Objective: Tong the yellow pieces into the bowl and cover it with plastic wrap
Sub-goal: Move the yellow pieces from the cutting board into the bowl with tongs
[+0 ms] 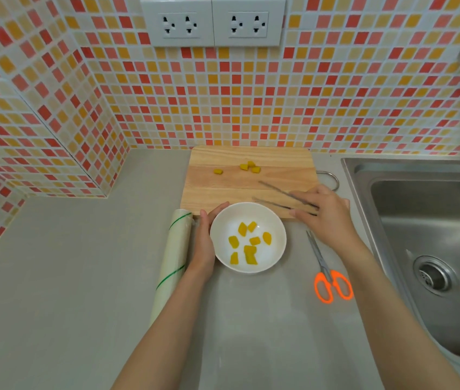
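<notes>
A white bowl [275,250] stands on the grey counter just in front of a wooden cutting board [223,190]. Several yellow pieces [247,242] lie inside the bowl. Several more yellow pieces [249,166] rest near the far edge of the board, one of them [218,172] apart to the left. My left hand [204,243] cups the bowl's left side. My right hand [324,218] holds metal tongs [276,194] over the board's right part; their arms are spread, with nothing between the tips. A roll of plastic wrap [174,258] lies left of the bowl.
Orange-handled scissors [328,273] lie on the counter right of the bowl. A steel sink [431,249] fills the right side. A tiled wall with two power sockets [213,22] rises behind the board, and it juts forward at the left.
</notes>
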A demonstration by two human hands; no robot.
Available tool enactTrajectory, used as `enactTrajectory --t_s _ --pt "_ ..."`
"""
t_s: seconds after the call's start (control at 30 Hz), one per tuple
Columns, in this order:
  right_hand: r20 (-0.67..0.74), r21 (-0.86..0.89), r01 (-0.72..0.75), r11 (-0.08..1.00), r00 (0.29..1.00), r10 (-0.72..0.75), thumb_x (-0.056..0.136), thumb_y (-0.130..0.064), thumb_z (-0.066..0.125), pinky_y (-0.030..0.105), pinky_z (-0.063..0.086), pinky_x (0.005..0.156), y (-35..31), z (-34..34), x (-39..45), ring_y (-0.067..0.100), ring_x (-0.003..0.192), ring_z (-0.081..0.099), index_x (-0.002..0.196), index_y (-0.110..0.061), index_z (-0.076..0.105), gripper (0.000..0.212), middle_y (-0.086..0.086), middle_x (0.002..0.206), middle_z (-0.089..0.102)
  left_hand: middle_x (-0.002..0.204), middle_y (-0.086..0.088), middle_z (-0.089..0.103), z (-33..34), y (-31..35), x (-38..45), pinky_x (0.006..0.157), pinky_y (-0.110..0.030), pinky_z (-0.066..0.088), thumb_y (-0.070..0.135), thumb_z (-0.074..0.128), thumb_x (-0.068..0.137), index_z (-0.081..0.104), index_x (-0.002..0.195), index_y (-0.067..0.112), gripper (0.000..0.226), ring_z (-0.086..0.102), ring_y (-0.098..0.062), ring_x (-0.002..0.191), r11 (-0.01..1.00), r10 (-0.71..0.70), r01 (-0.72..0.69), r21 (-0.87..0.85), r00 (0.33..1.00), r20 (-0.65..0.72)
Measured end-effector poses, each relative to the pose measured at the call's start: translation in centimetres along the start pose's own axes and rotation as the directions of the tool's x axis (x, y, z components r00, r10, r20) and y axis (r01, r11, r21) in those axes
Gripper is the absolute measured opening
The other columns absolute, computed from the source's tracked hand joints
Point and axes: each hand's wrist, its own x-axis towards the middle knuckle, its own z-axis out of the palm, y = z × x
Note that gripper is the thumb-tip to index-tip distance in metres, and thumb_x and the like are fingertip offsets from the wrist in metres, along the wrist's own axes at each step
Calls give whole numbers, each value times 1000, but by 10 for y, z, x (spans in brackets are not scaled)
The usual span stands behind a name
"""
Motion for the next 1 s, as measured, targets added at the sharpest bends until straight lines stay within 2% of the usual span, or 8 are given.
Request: enactTrajectory --t_s 0.07,0.17,0.4,0.53,0.7,0.8,1.0 --pt "-59 21 -68 997 996 69 77 -29 72 29 26 84 3 5 17 17 91 54 115 -28 65 39 -3 94 55 114 4 69 -1 -1 0 101 -40 44 47 16 99 64 111 27 54 59 -22 116 1000 3 -3 2 1000 0" --pt "-71 -3 -169 986 983 168 80 -30 69 39 37 95 10 20 49 25 100 56 118 -23 65 39 8 104 62 109 8 71 -1 0 0 94 -34 47 46 15 99 65 110 28 54 62 -15 110 1000 1 -1 5 1000 -5" --pt "6 -98 -266 959 963 268 82 -34 64 39 33 93 16 64 96 29 109 54 116 -26 66 34 8 111 62 110 6 72 -3 -4 2 90 -34 48 49 17 97 66 109 30 53 65 -15 108 1000 -24 24 -9 1000 -15" --pt "-19 -111 -242 964 970 242 86 -30 61 38 30 91 12 73 108 28 108 54 115 -25 66 30 7 111 61 110 4 72 -2 -4 4 96 -39 46 49 19 96 65 110 27 53 62 -21 112 999 -33 32 -34 999 -15" --pt "-37 -126 -225 966 974 223 87 -27 59 40 31 93 13 67 108 28 105 55 113 -25 68 27 7 109 62 102 7 74 -2 -4 3 86 -30 52 44 13 99 62 111 24 54 67 -12 100 999 -27 27 -27 1000 10" --pt "-55 -108 -205 973 978 200 88 -26 58 39 32 92 11 58 99 28 102 56 112 -25 69 26 8 104 62 103 7 73 -2 -3 2 84 -29 52 44 12 99 62 111 25 54 67 -11 99 1000 -25 25 -16 1000 14" --pt "-95 -32 -40 999 995 36 83 -21 66 37 30 85 -3 24 52 25 95 58 110 -21 69 27 7 95 63 111 4 69 1 2 -2 93 -34 48 44 13 99 62 112 25 54 62 -18 108 1000 -23 23 -12 1000 1"
